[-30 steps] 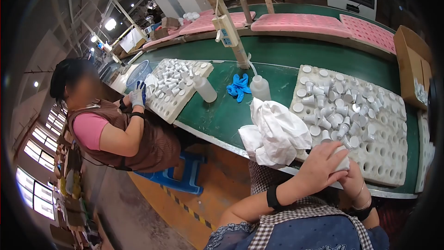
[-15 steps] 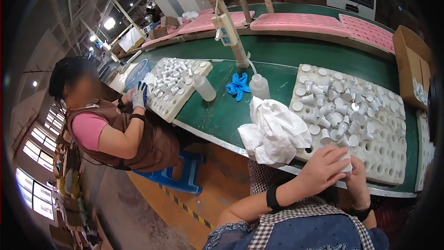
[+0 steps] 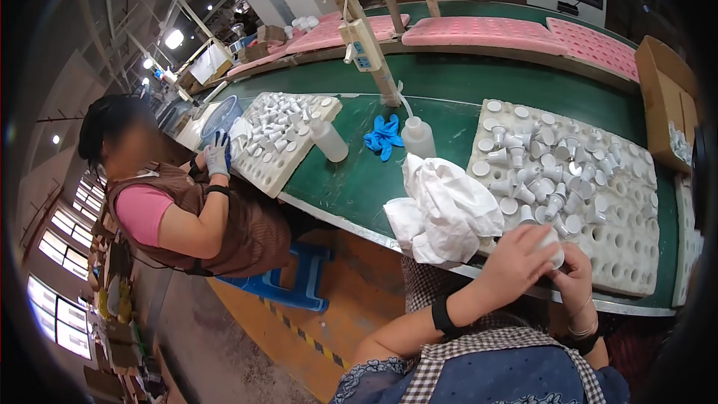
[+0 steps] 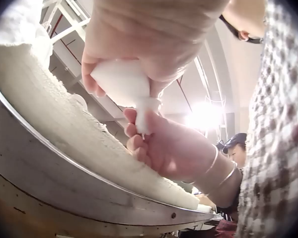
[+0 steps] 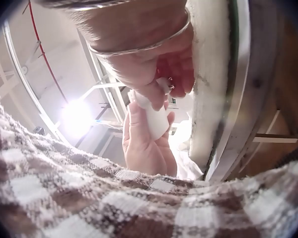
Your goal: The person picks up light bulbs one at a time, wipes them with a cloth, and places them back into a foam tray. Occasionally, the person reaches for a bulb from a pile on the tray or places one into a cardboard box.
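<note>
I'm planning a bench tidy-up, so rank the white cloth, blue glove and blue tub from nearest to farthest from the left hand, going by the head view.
1. White cloth: just left of the left hand.
2. Blue glove: farther left, on the green table.
3. Blue tub: far left, near the other person.
</note>
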Demonstrator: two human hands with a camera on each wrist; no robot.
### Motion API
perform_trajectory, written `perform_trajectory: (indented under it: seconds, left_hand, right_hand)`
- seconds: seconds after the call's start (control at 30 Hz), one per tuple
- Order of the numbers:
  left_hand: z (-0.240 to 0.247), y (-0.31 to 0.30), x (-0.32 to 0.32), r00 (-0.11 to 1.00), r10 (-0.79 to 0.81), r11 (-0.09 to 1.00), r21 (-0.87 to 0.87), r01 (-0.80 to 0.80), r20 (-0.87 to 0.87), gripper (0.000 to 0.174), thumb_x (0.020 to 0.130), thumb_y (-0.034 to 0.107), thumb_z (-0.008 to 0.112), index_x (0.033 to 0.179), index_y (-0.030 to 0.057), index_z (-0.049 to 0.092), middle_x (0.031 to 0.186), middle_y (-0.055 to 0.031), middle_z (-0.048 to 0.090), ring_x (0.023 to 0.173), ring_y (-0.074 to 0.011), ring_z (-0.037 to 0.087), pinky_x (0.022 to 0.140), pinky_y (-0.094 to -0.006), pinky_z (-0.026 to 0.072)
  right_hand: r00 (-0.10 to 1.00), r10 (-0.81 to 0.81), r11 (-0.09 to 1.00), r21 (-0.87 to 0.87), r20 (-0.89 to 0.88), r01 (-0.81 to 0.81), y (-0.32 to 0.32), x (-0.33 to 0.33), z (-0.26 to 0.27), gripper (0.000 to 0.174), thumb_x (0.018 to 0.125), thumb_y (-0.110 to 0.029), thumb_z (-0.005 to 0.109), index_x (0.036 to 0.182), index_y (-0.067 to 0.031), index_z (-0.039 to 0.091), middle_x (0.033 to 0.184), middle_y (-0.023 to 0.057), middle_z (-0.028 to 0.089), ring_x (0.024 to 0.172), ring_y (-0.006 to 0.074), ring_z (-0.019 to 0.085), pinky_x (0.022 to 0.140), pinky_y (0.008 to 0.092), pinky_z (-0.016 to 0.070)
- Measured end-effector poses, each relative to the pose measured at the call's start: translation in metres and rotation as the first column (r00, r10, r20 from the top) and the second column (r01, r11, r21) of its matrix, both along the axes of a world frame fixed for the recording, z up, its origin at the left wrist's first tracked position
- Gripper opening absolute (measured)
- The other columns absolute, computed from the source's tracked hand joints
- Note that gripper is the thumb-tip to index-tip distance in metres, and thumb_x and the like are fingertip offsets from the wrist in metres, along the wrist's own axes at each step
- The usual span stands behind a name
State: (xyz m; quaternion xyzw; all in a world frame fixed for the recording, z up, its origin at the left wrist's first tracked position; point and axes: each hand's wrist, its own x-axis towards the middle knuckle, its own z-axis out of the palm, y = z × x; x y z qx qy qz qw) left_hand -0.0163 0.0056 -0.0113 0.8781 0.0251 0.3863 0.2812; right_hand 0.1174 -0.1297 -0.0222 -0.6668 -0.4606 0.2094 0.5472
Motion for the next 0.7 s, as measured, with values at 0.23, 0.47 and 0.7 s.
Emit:
perform_trajectory:
  seconds: [0.23,0.47,0.7]
  left_hand:
    - [0.008,-0.01,-0.003,0.994,-0.111,0.992,0.06,0.111,0.009,0.033,0.08,0.015,0.07,0.112,0.0072,0.066,0.122,-0.0192,0.057,0.107,-0.0372,0.056,0.091,-0.0451,0.0451]
    - [-0.001,0.007,-0.004,0.984,0.174,0.982,0.078,-0.17,-0.045,0.032,0.08,0.012,0.07,0.111,0.0071,0.067,0.123,-0.0175,0.057,0.106,-0.0359,0.054,0.089,-0.0446,0.0431]
    - [0.001,-0.002,0.012,0.993,0.057,0.984,0.172,-0.039,-0.1,0.031,0.078,0.013,0.071,0.109,0.0105,0.068,0.124,-0.0159,0.056,0.107,-0.0337,0.053,0.089,-0.0421,0.0434]
  right_hand:
    - [1.0,-0.007,1.0,0.022,-0.016,0.008,0.005,-0.003,0.004,0.025,0.078,-0.013,0.069,0.1,-0.0014,0.066,0.095,0.0093,0.066,0.089,0.0198,0.062,0.078,0.0314,0.048]
    - [0.992,-0.005,0.999,0.036,-0.122,0.009,-0.001,-0.001,-0.004,0.025,0.077,-0.004,0.068,0.101,-0.001,0.064,0.094,0.0074,0.062,0.083,0.0168,0.06,0.073,0.028,0.0488]
    - [0.995,0.009,0.999,0.046,0.102,-0.014,0.0,0.006,-0.019,0.026,0.076,-0.002,0.07,0.101,-0.0011,0.065,0.091,0.007,0.061,0.079,0.0176,0.059,0.071,0.0285,0.0501]
